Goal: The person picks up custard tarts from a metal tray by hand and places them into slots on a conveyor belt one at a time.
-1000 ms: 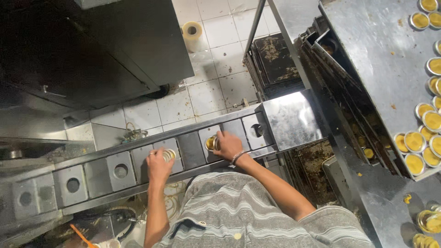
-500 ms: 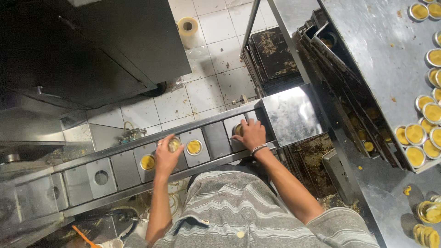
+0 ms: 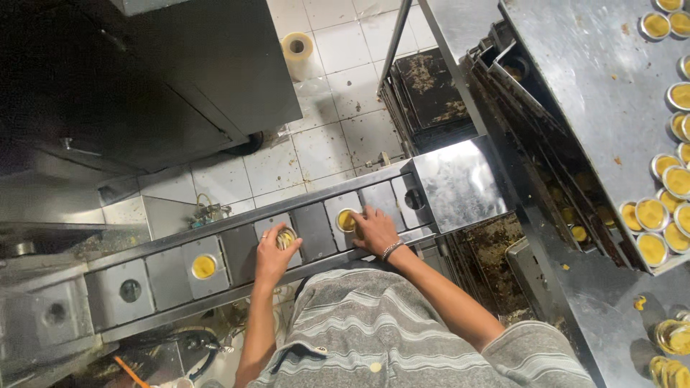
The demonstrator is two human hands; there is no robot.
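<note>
A metal conveyor [image 3: 237, 284] of square plates with round holes runs across in front of me. My left hand [image 3: 272, 255] rests its fingers on a small foil cup of yellow filling [image 3: 286, 237] sitting in one hole. My right hand [image 3: 375, 231], with a bracelet at the wrist, holds another yellow-filled cup [image 3: 347, 220] at a hole two plates to the right. A third filled cup [image 3: 204, 266] sits alone in a hole further left. The holes at the far left [image 3: 130, 290] and at the right end [image 3: 415, 198] have no cups.
A steel tray [image 3: 596, 93] at the right carries several filled foil cups [image 3: 650, 213]. More cups [image 3: 674, 336] stand at the lower right. Dirty dark trays [image 3: 431, 86] are stacked beyond the conveyor. A roll of film [image 3: 297, 46] stands on the tiled floor, and a dark cabinet [image 3: 144, 79] is at the upper left.
The plates with their cups have shifted left along the conveyor. Both hands have moved back to the left, and the right hand now has a cup at a new hole.
</note>
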